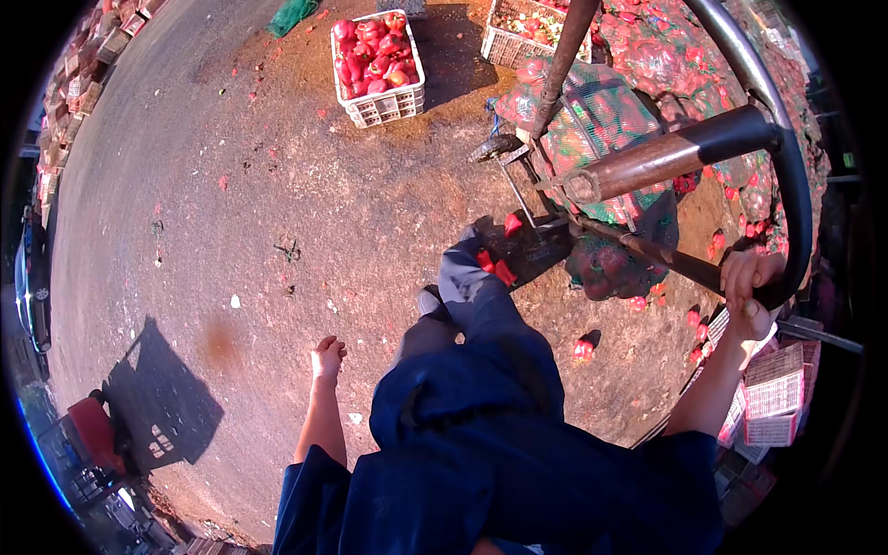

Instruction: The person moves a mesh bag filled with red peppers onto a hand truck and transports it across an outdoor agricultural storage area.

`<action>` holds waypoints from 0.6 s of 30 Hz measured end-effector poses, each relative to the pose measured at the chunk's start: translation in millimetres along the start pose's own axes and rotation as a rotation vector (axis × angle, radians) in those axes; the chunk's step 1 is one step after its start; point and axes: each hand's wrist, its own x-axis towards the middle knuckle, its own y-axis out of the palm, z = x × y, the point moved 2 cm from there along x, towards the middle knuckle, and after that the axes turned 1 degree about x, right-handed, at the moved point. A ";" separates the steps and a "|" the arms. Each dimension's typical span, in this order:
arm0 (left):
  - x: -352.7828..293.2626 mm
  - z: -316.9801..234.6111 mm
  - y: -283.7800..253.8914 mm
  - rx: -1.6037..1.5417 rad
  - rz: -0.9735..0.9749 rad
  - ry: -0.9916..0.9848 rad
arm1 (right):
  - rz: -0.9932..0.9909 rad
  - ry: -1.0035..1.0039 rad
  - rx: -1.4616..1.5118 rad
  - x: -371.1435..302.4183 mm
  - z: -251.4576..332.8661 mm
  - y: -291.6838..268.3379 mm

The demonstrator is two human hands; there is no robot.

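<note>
My right hand (751, 289) is wrapped round the lower end of a hand truck's dark metal handle (794, 185). A brown crossbar (661, 162) joins the handle's tubes and leans toward me. Green mesh sacks of red peppers (601, 120) ride on the hand truck, partly hidden behind its bars; the lower sack (612, 264) hangs close to the ground. On my other side, my left hand (328, 359) hangs beside my leg with its fingers curled in, and nothing shows in it. Loose red peppers (496, 266) lie beside my feet.
A white crate heaped with red peppers (381, 113) stands ahead, with a second crate (504, 48) to its right. Piled mesh sacks (652, 55) fill the far right. Stacked crates (775, 398) are at the near right. A red vehicle (92, 435) and a car (35, 287) stand left.
</note>
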 end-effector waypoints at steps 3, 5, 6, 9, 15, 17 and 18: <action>-3.8 -14.1 21.8 0.135 0.175 0.035 | -0.048 0.035 -0.050 -4.5 10.2 5.5; -8.5 -23.0 33.3 0.240 0.227 0.074 | -0.086 0.025 -0.043 -6.9 11.5 6.9; -12.4 -25.2 35.1 0.279 0.235 0.092 | -0.088 -0.006 -0.034 -7.6 6.9 3.2; -20.0 -77.0 54.1 0.308 0.270 0.169 | -0.129 -0.025 -0.054 -10.5 6.5 2.3; -178.7 -403.6 137.7 0.089 0.423 1.200 | -0.256 -0.009 -0.059 -8.5 8.0 13.4; -284.8 -490.8 171.2 -0.021 0.471 1.723 | -0.298 0.076 -0.102 -17.0 13.7 6.9; -334.5 -523.1 187.4 0.002 0.480 2.021 | -0.322 0.124 -0.115 -24.0 15.6 1.2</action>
